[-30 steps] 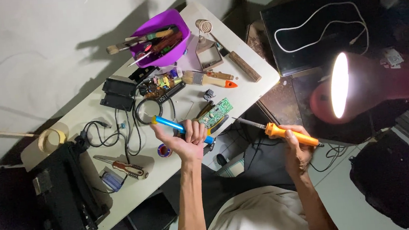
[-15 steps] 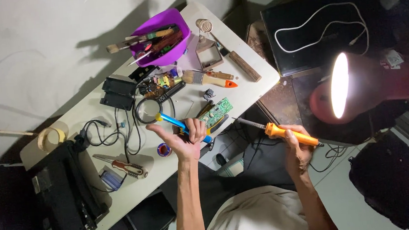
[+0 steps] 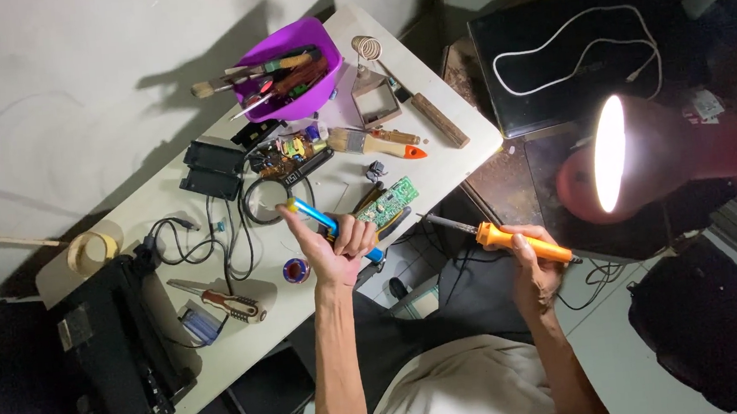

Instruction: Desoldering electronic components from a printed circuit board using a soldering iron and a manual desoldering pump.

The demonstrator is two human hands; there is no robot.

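Since the earlier frame, left hand point(image 3: 334, 251) fingers have opened slightly around the blue desoldering pump point(image 3: 327, 226) above the desk point(image 3: 160, 195). Right hand point(image 3: 532, 268) grips the orange soldering iron point(image 3: 516, 243); its tip remains clear of the green circuit board point(image 3: 393, 200), so soldering appears not yet begun.

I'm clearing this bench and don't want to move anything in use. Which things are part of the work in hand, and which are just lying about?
In use:
left hand holding blue tool
right hand holding orange soldering iron
green circuit board, close by

Lying about:
purple bowl of brushes
tape roll
wooden-handled screwdriver
black box
lit lamp
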